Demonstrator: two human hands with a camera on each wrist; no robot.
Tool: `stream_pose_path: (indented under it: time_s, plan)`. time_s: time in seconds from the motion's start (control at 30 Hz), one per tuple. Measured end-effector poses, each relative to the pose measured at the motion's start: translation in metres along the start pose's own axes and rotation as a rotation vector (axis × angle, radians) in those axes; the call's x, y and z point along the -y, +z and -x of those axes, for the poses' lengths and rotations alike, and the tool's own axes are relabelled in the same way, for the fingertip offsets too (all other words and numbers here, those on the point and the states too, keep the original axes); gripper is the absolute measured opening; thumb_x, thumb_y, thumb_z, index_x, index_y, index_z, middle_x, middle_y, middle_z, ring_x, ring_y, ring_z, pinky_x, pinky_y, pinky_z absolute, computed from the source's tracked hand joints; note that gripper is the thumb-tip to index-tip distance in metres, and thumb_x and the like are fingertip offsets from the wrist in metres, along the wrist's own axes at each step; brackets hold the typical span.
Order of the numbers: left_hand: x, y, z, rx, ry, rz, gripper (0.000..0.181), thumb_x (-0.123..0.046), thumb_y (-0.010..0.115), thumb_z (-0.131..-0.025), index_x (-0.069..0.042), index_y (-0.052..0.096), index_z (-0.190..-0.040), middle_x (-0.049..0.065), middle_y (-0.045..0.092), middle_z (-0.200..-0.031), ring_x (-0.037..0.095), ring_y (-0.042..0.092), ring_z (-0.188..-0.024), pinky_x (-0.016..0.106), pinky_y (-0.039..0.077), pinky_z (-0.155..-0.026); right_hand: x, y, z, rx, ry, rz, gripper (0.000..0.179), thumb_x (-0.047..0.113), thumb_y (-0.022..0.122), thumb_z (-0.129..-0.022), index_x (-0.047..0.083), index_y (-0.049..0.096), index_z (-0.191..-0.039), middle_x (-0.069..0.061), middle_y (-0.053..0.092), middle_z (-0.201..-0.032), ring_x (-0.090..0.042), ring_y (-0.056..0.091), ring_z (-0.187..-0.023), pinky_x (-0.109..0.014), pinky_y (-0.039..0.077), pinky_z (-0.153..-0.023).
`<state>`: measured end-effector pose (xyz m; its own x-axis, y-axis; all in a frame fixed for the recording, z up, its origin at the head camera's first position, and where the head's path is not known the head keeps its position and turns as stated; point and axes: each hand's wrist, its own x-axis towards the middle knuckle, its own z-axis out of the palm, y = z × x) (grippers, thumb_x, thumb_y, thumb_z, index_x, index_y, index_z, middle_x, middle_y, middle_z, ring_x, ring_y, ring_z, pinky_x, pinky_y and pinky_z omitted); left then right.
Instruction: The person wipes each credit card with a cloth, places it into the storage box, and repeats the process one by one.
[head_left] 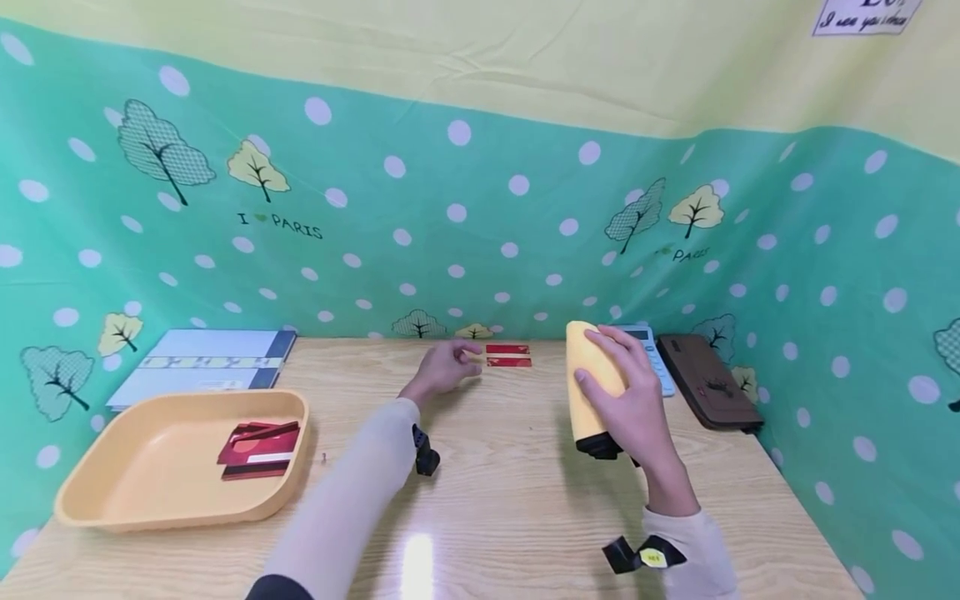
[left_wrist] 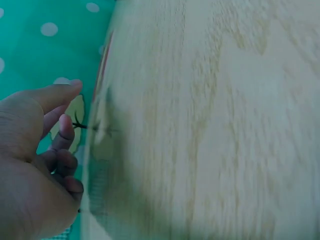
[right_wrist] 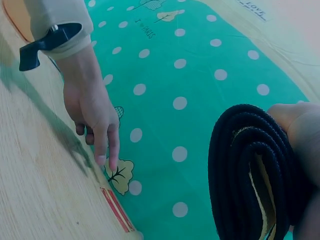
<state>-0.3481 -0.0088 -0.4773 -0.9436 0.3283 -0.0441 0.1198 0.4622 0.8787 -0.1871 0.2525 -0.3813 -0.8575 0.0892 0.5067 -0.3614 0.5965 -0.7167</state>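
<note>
My left hand (head_left: 446, 367) reaches to the back of the wooden table with loosely bent fingers. Nothing shows between its thumb and fingertips in the left wrist view. Just right of those fingertips lie two red strips (head_left: 508, 362) with a pale band between them; whether they are one card or two I cannot tell. On the right side, my right hand (head_left: 633, 392) grips a rolled yellow cloth (head_left: 585, 375) with a dark edge, held above the table. From its end, the right wrist view shows thick dark layers (right_wrist: 230, 165) folded round a yellow inside.
A peach tray (head_left: 165, 467) at the left holds several red cards (head_left: 258, 450). Behind it lies a pale blue folder (head_left: 202, 358). A light blue calculator (head_left: 658, 358) and a brown zipped wallet (head_left: 708, 379) lie at the back right. Green dotted fabric (head_left: 450, 208) hangs behind the table.
</note>
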Motion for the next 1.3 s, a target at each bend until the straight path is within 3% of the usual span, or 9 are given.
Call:
stream_pose_path:
  time_s: [0.33, 0.57, 0.7, 0.83, 0.97, 1.1, 1.3]
  plan:
    - [0.003, 0.017, -0.018, -0.057, -0.003, -0.071, 0.046, -0.024, 0.082, -0.088, -0.018, 0.07, -0.133, 0.0, 0.064, -0.097, 0.018, 0.056, -0.088, 0.034, 0.043, -0.085, -0.001, -0.002, 0.003, 0.007, 0.008, -0.014, 0.05, 0.015, 0.076, -0.095, 0.024, 0.063, -0.142, -0.003, 0.048, -0.154, -0.02, 0.051, -0.124, -0.015, 0.045, -0.083]
    - [0.005, 0.019, -0.026, -0.041, 0.005, -0.181, 0.056, -0.033, 0.083, -0.087, -0.023, 0.066, -0.139, 0.001, 0.065, -0.105, 0.022, 0.057, -0.098, 0.049, 0.041, -0.103, -0.002, -0.001, 0.001, 0.012, 0.009, -0.019, 0.05, 0.016, 0.076, -0.095, 0.026, 0.063, -0.142, -0.001, 0.048, -0.154, -0.019, 0.05, -0.124, -0.017, 0.045, -0.083]
    - [0.008, 0.018, -0.034, -0.013, 0.015, -0.275, 0.059, -0.037, 0.08, -0.089, -0.024, 0.062, -0.144, -0.001, 0.061, -0.108, 0.021, 0.054, -0.099, 0.045, 0.041, -0.099, -0.002, 0.0, 0.0, 0.01, 0.01, -0.018, 0.05, 0.015, 0.076, -0.095, 0.026, 0.063, -0.142, -0.001, 0.049, -0.153, -0.019, 0.051, -0.124, -0.018, 0.045, -0.083]
    - [0.008, 0.016, -0.039, 0.025, 0.013, -0.286, 0.062, -0.04, 0.077, -0.092, -0.022, 0.058, -0.148, 0.003, 0.055, -0.106, 0.024, 0.051, -0.098, 0.043, 0.039, -0.092, -0.003, -0.001, -0.001, 0.0, 0.004, -0.022, 0.05, 0.014, 0.076, -0.094, 0.026, 0.064, -0.142, -0.001, 0.049, -0.153, -0.021, 0.051, -0.127, -0.018, 0.045, -0.084]
    - [0.005, 0.016, -0.038, 0.037, -0.006, -0.32, 0.065, -0.043, 0.075, -0.092, -0.023, 0.055, -0.15, 0.008, 0.061, -0.124, 0.03, 0.057, -0.118, 0.052, 0.042, -0.109, -0.003, -0.001, -0.001, 0.008, 0.01, -0.022, 0.05, 0.015, 0.076, -0.095, 0.026, 0.063, -0.142, -0.001, 0.049, -0.154, -0.021, 0.05, -0.129, -0.018, 0.045, -0.086]
    - [0.001, 0.018, -0.036, 0.024, -0.027, -0.354, 0.065, -0.044, 0.076, -0.091, -0.026, 0.055, -0.15, 0.011, 0.056, -0.15, 0.037, 0.05, -0.141, 0.061, 0.034, -0.12, -0.002, -0.002, 0.0, 0.005, 0.016, -0.024, 0.05, 0.015, 0.076, -0.094, 0.026, 0.063, -0.142, 0.0, 0.049, -0.154, -0.021, 0.049, -0.131, -0.018, 0.045, -0.087]
    - [-0.005, 0.017, -0.035, 0.006, -0.036, -0.342, 0.057, -0.041, 0.077, -0.092, -0.025, 0.061, -0.144, 0.01, 0.051, -0.157, 0.038, 0.046, -0.145, 0.062, 0.032, -0.121, -0.002, -0.003, -0.001, 0.001, 0.017, -0.027, 0.05, 0.015, 0.076, -0.094, 0.026, 0.063, -0.142, 0.0, 0.048, -0.154, -0.02, 0.05, -0.129, -0.018, 0.045, -0.086]
